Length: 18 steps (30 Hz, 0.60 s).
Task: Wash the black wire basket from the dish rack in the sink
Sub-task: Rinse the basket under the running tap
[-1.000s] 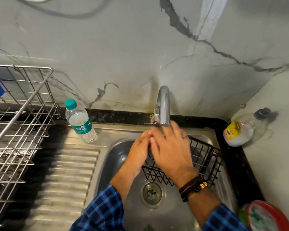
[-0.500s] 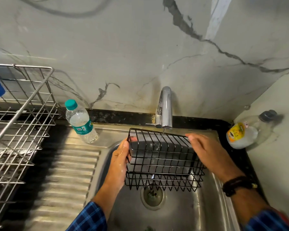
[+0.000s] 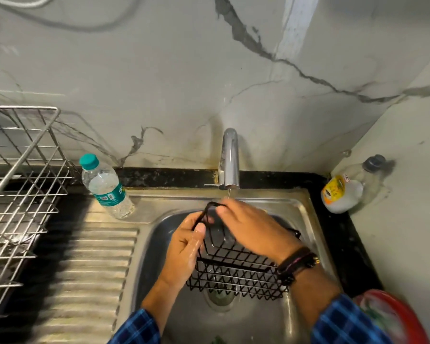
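Observation:
The black wire basket (image 3: 236,269) hangs tilted over the steel sink (image 3: 159,234), above the drain. My left hand (image 3: 186,252) grips its left end, fingers wet. My right hand (image 3: 251,229) reaches across the top and pinches the raised corner of the rim, right under the chrome tap (image 3: 230,157). A thin stream of water runs from the spout onto my right hand. The silver dish rack (image 3: 18,194) stands at the far left.
A clear water bottle with a teal cap (image 3: 104,187) stands on the ribbed drainboard (image 3: 85,281). A soap bottle with a yellow label (image 3: 343,192) lies in the back right corner. A red-rimmed item (image 3: 392,316) sits at the lower right.
The basket has tipped from upright under the tap to tilted, its left corner raised. My right hand has moved from its right end across to the upper left corner.

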Each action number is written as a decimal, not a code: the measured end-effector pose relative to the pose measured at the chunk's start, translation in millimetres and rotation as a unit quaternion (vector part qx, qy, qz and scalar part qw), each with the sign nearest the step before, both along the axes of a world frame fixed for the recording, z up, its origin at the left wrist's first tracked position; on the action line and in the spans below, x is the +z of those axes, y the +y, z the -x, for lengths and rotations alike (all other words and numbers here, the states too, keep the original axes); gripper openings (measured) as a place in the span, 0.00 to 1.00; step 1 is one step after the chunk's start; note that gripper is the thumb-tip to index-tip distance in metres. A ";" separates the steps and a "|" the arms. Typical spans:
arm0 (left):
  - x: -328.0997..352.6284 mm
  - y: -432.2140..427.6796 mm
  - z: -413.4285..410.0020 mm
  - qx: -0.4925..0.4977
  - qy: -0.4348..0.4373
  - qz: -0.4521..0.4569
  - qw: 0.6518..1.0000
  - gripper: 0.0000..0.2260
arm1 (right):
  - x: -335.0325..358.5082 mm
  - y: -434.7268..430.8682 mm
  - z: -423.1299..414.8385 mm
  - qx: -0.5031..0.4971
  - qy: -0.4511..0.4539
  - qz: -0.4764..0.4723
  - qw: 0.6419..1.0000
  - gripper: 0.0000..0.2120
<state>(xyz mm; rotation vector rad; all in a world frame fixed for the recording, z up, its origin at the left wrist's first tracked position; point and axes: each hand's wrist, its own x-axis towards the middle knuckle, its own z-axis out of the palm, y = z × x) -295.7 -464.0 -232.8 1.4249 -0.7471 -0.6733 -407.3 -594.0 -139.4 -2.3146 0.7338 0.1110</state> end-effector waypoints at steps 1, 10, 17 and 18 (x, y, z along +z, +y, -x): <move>0.8 1.5 -5.3 0.005 0.008 0.004 1.000 0.23 | -5.4 -9.2 12.5 -0.044 -0.004 -0.012 0.999 0.17; 15.4 16.7 -17.4 0.059 0.105 0.049 0.992 0.23 | -28.9 -70.3 68.3 -0.122 -0.007 -0.041 0.992 0.24; 30.9 9.8 -24.9 0.102 0.136 0.063 0.983 0.25 | -60.3 -43.5 89.2 -0.416 -0.177 -0.318 0.833 0.12; 28.7 10.7 -28.7 0.110 0.130 0.055 0.984 0.24 | -62.1 -37.9 90.2 -0.440 -0.173 -0.379 0.796 0.17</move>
